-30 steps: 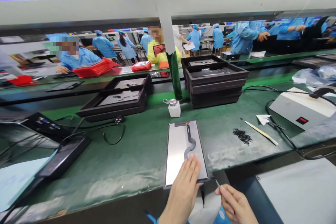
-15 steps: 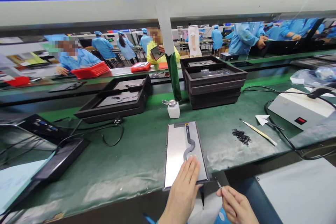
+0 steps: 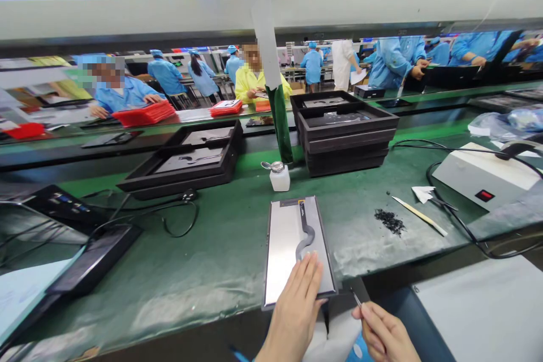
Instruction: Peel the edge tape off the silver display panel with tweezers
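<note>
A silvery display panel point(image 3: 283, 249) lies on the green bench mat, its near end at the front edge. A dark curved flex cable point(image 3: 306, 232) runs down its back. My left hand point(image 3: 299, 294) rests flat on the panel's near right part, fingers stretched out and covering the cable's lower end. My right hand point(image 3: 384, 331) is closed on thin metal tweezers point(image 3: 357, 298), just right of the panel's near corner and beyond the bench edge. The tweezer tips point up and left; whether they pinch anything is too small to tell.
Behind the panel stands a white pump bottle point(image 3: 280, 179). Black trays point(image 3: 348, 144) with panels are stacked beyond. To the right lie black scraps point(image 3: 389, 222), a pale pointed stick point(image 3: 419, 216) and a white powered box point(image 3: 487, 175). Co-workers sit across the line.
My hands and the panel have barely moved. Across the bench, the co-worker in yellow has lowered a panel, and a person in white has shifted to the right.
</note>
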Demonstrator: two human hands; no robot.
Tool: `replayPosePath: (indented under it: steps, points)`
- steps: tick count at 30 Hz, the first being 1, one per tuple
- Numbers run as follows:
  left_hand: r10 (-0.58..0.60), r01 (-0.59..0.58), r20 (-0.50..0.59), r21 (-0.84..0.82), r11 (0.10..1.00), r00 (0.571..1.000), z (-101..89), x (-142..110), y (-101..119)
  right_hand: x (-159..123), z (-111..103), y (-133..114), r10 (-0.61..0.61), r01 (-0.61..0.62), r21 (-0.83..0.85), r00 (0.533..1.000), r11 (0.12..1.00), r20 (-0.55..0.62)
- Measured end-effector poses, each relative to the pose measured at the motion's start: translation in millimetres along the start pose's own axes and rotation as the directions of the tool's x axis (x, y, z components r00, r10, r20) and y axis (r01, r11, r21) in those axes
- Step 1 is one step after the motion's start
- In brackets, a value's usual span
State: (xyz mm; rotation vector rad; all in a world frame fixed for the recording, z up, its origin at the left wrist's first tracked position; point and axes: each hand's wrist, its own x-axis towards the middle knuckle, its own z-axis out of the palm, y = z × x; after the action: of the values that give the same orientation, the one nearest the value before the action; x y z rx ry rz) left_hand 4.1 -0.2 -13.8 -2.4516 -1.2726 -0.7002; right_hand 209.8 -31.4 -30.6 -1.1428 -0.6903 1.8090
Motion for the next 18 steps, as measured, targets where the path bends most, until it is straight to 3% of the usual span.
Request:
replayPosePath:
  steps: [18]
  points:
    - [0.003, -0.003, 0.004, 0.008, 1.0, 1.0, -0.1, -0.3, -0.2, -4.3, -8.4, -6.2, -0.02, 0.021, 0.021, 0.998, 1.0, -0.053]
